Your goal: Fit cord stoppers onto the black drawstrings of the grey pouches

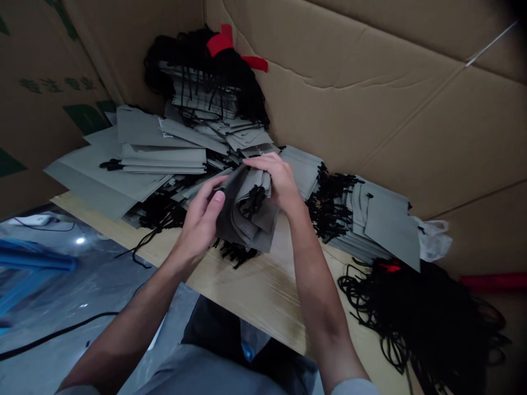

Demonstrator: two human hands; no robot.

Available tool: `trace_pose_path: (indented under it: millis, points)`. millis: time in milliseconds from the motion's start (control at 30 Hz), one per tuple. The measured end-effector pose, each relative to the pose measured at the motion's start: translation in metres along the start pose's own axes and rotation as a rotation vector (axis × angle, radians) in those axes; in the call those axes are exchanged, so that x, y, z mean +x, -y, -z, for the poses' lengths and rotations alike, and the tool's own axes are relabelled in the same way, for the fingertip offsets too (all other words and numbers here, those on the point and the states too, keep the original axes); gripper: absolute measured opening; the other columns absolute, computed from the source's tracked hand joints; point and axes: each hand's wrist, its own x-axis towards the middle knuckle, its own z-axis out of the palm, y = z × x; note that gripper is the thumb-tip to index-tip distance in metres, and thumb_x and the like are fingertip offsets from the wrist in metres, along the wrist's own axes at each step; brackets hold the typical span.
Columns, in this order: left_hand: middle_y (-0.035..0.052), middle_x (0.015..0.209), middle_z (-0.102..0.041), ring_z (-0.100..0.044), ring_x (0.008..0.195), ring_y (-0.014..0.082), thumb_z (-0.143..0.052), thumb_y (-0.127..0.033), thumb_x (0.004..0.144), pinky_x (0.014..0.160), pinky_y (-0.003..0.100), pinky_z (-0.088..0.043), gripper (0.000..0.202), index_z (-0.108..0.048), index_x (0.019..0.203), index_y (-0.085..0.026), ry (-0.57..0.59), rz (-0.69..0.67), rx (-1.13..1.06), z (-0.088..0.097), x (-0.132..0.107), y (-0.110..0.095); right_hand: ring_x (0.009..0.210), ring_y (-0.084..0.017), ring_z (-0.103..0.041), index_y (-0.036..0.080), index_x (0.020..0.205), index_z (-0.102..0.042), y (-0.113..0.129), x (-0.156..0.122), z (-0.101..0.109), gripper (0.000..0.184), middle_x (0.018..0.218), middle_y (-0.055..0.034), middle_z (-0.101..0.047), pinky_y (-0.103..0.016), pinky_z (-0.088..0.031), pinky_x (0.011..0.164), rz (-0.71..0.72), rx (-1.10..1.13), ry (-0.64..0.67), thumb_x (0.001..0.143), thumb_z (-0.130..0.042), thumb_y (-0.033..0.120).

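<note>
Between my hands is a folded bundle of flat grey pouches (255, 225), with black knotted cord ends bunched at its middle. My left hand (201, 216) grips the bundle's left side, its thumb up and its fingers partly hidden behind. From above, my right hand (278, 178) wraps over the top right of the same bundle, fingers along the upper edge. More black cord ends stick out beneath the bundle on the wooden table (247, 285). A stack of similar grey pouches (302, 170) lies just beyond my right hand.
Loose grey pouches (144, 129) pile up at the left, with a corded bundle (201, 90) and red strip (221, 41) behind. Another stack (391, 219) lies right, near a heap of black cords (436, 323). Cardboard walls (370, 99) enclose the back. A clear plastic bag (434, 241) sits right.
</note>
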Motion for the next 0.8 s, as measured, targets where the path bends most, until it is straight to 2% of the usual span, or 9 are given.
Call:
trace_pose_path:
  millis: [67,133,300,400,500,567,667,800]
  points:
    - [0.0100,0.147,-0.070,-0.067,0.135,0.0312,-0.059,-0.063,0.104,0.118,0.050,-0.057,0.055,-0.063,0.143,-0.025,-0.014,0.056,-0.054,-0.003,0.003,0.003,0.121,-0.028,-0.071,0.025,0.127,-0.081,0.002,0.000,0.001,0.058,0.129,-0.0049,-0.081,-0.045,-0.057,0.110,0.001,-0.005,-0.005,0.072,-0.071,0.010]
    - [0.0104,0.145,-0.070,-0.066,0.136,0.0303,-0.066,-0.061,0.101,0.120,0.049,-0.055,0.054,-0.063,0.141,-0.024,-0.072,0.057,-0.030,-0.004,0.005,0.008,0.119,-0.027,-0.071,0.025,0.124,-0.080,0.003,0.000,0.001,0.057,0.125,-0.0048,-0.081,-0.043,-0.058,0.107,0.015,-0.007,-0.021,0.071,-0.069,0.008]
    - [0.0117,0.144,-0.067,-0.067,0.127,0.0284,-0.063,-0.058,0.104,0.116,0.049,-0.054,0.059,-0.054,0.152,-0.025,-0.124,0.058,0.039,-0.004,0.005,0.014,0.113,-0.026,-0.074,0.023,0.122,-0.078,0.000,0.000,0.000,0.061,0.119,-0.0051,-0.081,-0.039,-0.060,0.102,0.014,-0.035,-0.020,0.067,-0.061,0.002]
    - [0.0099,0.153,-0.061,-0.060,0.137,0.0290,-0.059,-0.057,0.106,0.124,0.049,-0.047,0.058,-0.052,0.156,-0.029,-0.098,0.003,0.066,-0.004,0.005,0.011,0.126,-0.026,-0.073,0.025,0.128,-0.078,-0.006,-0.001,-0.002,0.068,0.133,-0.0035,-0.080,-0.042,-0.058,0.112,0.059,-0.015,0.016,0.067,-0.061,0.001]
    - [0.0064,0.154,-0.061,-0.054,0.146,0.0283,-0.051,-0.054,0.110,0.130,0.046,-0.040,0.046,-0.062,0.147,-0.030,-0.073,-0.041,0.092,-0.003,0.005,0.005,0.142,-0.026,-0.067,0.028,0.141,-0.074,-0.011,-0.002,-0.003,0.079,0.149,-0.0016,-0.073,-0.045,-0.051,0.124,0.073,0.013,0.058,0.068,-0.061,0.001]
    - [0.0059,0.148,-0.064,-0.055,0.144,0.0279,-0.049,-0.054,0.111,0.128,0.045,-0.041,0.043,-0.066,0.143,-0.030,-0.064,-0.044,0.104,-0.002,0.004,0.003,0.148,-0.027,-0.062,0.027,0.147,-0.071,-0.013,-0.001,-0.003,0.084,0.155,-0.0024,-0.069,-0.046,-0.046,0.129,0.069,0.018,0.081,0.067,-0.063,0.000]
    - [0.0068,0.143,-0.065,-0.059,0.136,0.0285,-0.055,-0.056,0.108,0.121,0.044,-0.047,0.044,-0.066,0.141,-0.030,-0.044,-0.057,0.132,0.000,0.003,0.002,0.154,-0.030,-0.057,0.023,0.152,-0.067,-0.014,0.000,-0.003,0.093,0.161,-0.0061,-0.063,-0.047,-0.041,0.133,0.057,0.004,0.103,0.063,-0.065,-0.003]
    - [0.0085,0.134,-0.067,-0.062,0.128,0.0283,-0.057,-0.056,0.107,0.113,0.044,-0.050,0.040,-0.070,0.133,-0.028,-0.051,-0.093,0.174,0.001,0.005,0.005,0.159,-0.030,-0.050,0.028,0.156,-0.064,-0.014,0.002,-0.003,0.098,0.165,-0.0045,-0.059,-0.052,-0.037,0.136,0.032,0.002,0.117,0.063,-0.066,-0.005]
